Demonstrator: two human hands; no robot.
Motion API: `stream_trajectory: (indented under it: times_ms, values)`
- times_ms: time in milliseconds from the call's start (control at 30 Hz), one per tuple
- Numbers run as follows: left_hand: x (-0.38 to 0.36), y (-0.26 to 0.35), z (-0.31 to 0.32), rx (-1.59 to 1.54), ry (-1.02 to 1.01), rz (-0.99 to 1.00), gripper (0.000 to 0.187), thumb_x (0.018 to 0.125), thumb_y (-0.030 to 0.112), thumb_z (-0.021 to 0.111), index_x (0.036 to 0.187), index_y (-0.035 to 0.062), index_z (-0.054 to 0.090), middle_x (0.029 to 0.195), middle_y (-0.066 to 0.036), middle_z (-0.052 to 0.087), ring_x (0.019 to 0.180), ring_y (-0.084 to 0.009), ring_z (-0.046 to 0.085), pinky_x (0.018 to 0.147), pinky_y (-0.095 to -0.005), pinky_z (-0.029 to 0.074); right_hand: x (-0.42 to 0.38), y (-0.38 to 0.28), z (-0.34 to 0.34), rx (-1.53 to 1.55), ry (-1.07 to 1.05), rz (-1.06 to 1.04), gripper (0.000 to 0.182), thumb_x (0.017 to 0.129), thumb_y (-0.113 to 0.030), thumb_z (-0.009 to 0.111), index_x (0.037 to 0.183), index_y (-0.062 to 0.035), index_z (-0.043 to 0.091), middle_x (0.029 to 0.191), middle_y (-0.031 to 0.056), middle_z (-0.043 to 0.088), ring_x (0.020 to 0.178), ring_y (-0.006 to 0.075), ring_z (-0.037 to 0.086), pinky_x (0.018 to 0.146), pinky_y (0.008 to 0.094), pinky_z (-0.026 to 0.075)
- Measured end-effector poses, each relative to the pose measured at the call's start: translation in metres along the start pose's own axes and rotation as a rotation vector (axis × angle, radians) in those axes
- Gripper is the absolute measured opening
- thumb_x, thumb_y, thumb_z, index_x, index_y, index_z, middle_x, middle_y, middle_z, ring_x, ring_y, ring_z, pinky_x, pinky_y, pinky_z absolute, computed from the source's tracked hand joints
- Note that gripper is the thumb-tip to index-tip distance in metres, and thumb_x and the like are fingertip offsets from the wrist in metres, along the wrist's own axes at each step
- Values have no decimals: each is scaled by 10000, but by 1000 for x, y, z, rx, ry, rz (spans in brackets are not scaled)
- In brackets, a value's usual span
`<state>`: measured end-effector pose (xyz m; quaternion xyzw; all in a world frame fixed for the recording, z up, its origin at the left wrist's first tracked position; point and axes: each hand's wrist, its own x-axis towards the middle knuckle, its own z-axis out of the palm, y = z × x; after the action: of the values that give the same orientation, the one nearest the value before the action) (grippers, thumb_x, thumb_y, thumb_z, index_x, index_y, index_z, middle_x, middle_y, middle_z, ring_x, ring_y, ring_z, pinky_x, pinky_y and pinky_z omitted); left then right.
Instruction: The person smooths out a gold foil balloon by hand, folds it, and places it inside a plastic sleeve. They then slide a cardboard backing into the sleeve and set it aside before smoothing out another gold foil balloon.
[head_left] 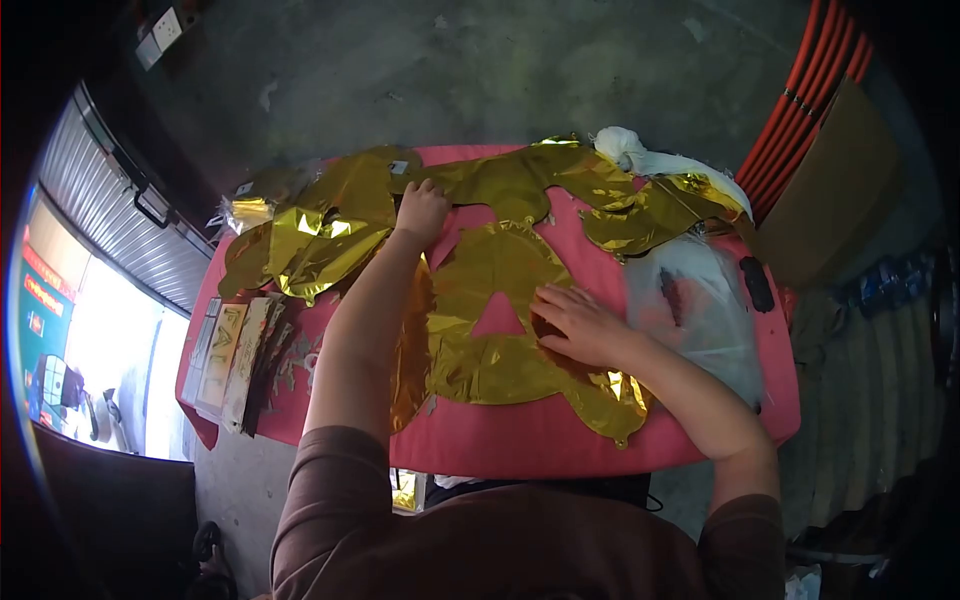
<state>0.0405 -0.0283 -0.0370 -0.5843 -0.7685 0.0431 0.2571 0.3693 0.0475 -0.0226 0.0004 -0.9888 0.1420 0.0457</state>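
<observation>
A flat, uninflated gold foil balloon (500,370) lies on the pink-covered table in front of me, with a triangular opening in its middle. My right hand (580,323) rests on its right side, fingers stretched out over the foil. Farther forward, my left hand (424,212) has its fingers curled at the edge of another gold foil piece (470,183) along the back of the table. Its fingertips are partly hidden. More crumpled gold foil (335,215) spreads to the left of that hand, and another foil balloon (650,222) lies at the back right.
Cardboard strips (245,365) are stacked at the table's left. A translucent plastic bag (690,310) and a dark object (757,285) sit on the right. Beyond stand orange-red pipes (800,105) and a cardboard sheet (835,185). The pink tablecloth (480,445) covers the table.
</observation>
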Motion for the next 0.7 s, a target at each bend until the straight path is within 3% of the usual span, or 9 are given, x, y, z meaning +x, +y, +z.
stream_trajectory:
  times_ms: [133,233,300,333,400,433,500,633,700]
  values:
    - [7,-1,8,-11,125,-43,126,776,148,542,784,131,666,872,-30,621,931,-198,549,793,-358,414,2,-1,2,35,-57,30,520,808,-245,618,1254,-25,467,1348,166,389,1282,322,343,1060,432,273]
    - [20,-3,-4,-171,-33,-265,98,762,169,580,794,128,662,859,-53,638,904,-213,581,791,-373,436,1,1,5,37,-35,19,495,817,-255,603,1241,-36,473,1344,161,391,1285,327,340,1056,444,276]
    - [29,-13,-28,-727,-253,-539,88,734,188,628,794,128,653,849,-66,644,876,-243,601,779,-374,457,0,1,7,45,-24,14,475,824,-268,593,1228,-46,480,1348,157,387,1295,332,332,1056,457,276]
    - [35,-15,-37,-727,-256,-539,88,734,188,628,794,128,653,849,-66,644,876,-243,601,779,-374,457,0,0,7,40,-18,20,472,825,-268,589,1227,-46,478,1347,159,387,1293,333,334,1052,456,280]
    - [48,-16,-49,-879,-2,-705,112,720,199,656,810,133,643,844,-65,633,869,-257,593,762,-367,465,1,-1,8,37,-13,23,470,827,-267,586,1226,-45,477,1346,161,387,1291,334,336,1049,455,283]
    - [52,-14,-54,-877,-4,-707,112,720,199,656,810,133,643,844,-65,633,869,-257,593,762,-367,465,2,-1,6,48,-20,26,467,828,-266,585,1225,-45,476,1344,161,388,1293,335,334,1045,455,285]
    - [59,-1,-67,-526,566,-250,128,779,207,608,836,96,631,830,-85,635,809,-261,608,703,-379,487,2,-1,6,60,-31,30,465,829,-265,583,1223,-44,474,1343,161,389,1294,335,331,1042,455,287]
    - [79,14,-129,-602,782,-274,132,776,212,620,825,89,622,838,-73,636,828,-258,605,706,-382,486,4,-1,4,46,-34,22,506,807,-245,623,1242,-40,466,1329,148,398,1254,322,370,1023,444,307]
    - [83,16,-145,-317,673,-36,149,764,218,639,835,87,632,812,-62,641,785,-265,617,694,-389,490,4,-2,4,65,-64,19,497,806,-243,622,1235,-44,468,1328,144,399,1247,317,377,1022,442,307]
